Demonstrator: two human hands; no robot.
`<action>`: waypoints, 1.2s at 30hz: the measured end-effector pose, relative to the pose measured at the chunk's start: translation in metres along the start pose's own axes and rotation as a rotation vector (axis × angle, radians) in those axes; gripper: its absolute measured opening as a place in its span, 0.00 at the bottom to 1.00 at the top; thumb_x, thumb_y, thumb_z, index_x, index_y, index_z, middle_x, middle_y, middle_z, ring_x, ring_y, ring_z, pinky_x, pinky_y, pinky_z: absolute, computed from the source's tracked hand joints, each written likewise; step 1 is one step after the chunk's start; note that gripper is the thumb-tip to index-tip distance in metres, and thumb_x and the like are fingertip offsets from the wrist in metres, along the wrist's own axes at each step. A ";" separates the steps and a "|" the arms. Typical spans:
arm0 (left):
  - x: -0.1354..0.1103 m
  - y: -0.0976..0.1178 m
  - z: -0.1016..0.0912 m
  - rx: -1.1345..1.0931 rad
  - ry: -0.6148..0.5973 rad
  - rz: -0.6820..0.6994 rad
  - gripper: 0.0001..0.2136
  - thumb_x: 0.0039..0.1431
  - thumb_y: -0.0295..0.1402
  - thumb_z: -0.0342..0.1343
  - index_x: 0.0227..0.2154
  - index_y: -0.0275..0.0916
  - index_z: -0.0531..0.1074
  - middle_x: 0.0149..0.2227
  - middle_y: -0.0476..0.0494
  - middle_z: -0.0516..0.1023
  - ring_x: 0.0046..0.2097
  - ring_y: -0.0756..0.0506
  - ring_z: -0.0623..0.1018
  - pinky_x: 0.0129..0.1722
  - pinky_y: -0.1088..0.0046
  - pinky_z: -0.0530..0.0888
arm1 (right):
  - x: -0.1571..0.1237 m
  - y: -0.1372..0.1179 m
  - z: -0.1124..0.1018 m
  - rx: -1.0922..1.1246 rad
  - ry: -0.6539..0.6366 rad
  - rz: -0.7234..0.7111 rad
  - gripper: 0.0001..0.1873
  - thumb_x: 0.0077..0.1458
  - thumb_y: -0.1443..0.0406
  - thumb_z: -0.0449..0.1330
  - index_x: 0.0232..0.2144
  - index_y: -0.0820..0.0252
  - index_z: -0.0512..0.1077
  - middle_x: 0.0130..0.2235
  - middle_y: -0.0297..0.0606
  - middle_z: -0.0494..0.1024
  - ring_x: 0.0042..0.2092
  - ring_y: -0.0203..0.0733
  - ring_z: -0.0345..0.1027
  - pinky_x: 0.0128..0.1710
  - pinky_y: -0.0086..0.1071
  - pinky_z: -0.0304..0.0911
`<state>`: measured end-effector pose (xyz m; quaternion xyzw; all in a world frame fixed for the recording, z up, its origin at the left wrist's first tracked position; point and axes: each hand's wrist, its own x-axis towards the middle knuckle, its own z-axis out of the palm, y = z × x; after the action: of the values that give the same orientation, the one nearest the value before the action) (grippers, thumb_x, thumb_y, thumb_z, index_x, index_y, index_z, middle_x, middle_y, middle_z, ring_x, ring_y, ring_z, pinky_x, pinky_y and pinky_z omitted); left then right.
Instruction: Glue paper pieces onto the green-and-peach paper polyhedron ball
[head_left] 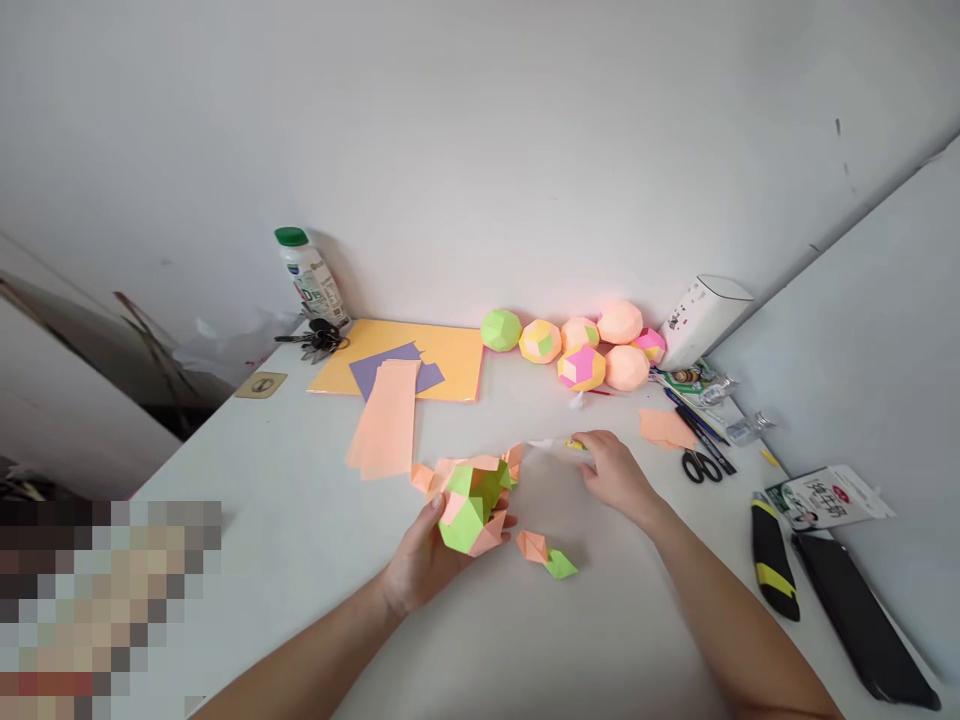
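Note:
My left hand (pixel 421 560) cups a partly built folded-paper ball (pixel 461 522) in green and peach, with its open side facing up and to the right. Fingers of that hand wrap under and around it. In my right hand (pixel 616 478) is a small glue tube (pixel 576 444) with a yellow label, its pale nozzle pointing left toward the ball without touching it. Just right of the ball, a peach folded piece (pixel 532 546) lies against a green folded piece (pixel 561 564) on the table. Another peach fold (pixel 423 478) shows behind the ball's left side.
Finished paper balls (pixel 581 368) sit along the wall. Peach strips (pixel 390 415) and purple paper (pixel 364 372) lie over a yellow sheet (pixel 457 365). At right are scissors (pixel 701 466), a black-yellow cutter (pixel 774 560) and a black phone-like slab (pixel 862 620). A bottle (pixel 313 280) stands at back left.

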<state>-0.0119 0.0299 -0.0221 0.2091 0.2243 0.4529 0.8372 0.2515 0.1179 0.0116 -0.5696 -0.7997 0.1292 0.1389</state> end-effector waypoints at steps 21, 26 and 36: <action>0.001 0.000 0.007 0.123 -0.169 -0.177 0.29 0.59 0.53 0.46 0.55 0.37 0.67 0.51 0.30 0.73 0.45 0.36 0.76 0.42 0.59 0.71 | -0.058 -0.079 -0.042 1.171 -0.013 -0.291 0.13 0.57 0.59 0.61 0.44 0.53 0.68 0.42 0.43 0.71 0.43 0.45 0.68 0.29 0.32 0.71; 0.000 0.002 0.008 0.138 -0.187 -0.187 0.29 0.60 0.52 0.46 0.55 0.35 0.66 0.51 0.28 0.73 0.46 0.35 0.76 0.42 0.60 0.71 | -0.056 -0.080 -0.034 1.098 0.045 -0.349 0.15 0.56 0.59 0.62 0.45 0.53 0.67 0.42 0.42 0.72 0.44 0.44 0.68 0.36 0.34 0.70; -0.002 0.004 0.010 0.143 -0.177 -0.178 0.29 0.60 0.51 0.46 0.54 0.34 0.67 0.50 0.28 0.75 0.45 0.34 0.77 0.43 0.58 0.70 | -0.059 -0.080 -0.032 1.058 0.057 -0.345 0.16 0.54 0.57 0.63 0.44 0.52 0.68 0.42 0.44 0.73 0.44 0.47 0.69 0.35 0.37 0.70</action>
<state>-0.0098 0.0289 -0.0115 0.2868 0.1988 0.3393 0.8735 0.2117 0.0385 0.0659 -0.2863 -0.7034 0.4731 0.4465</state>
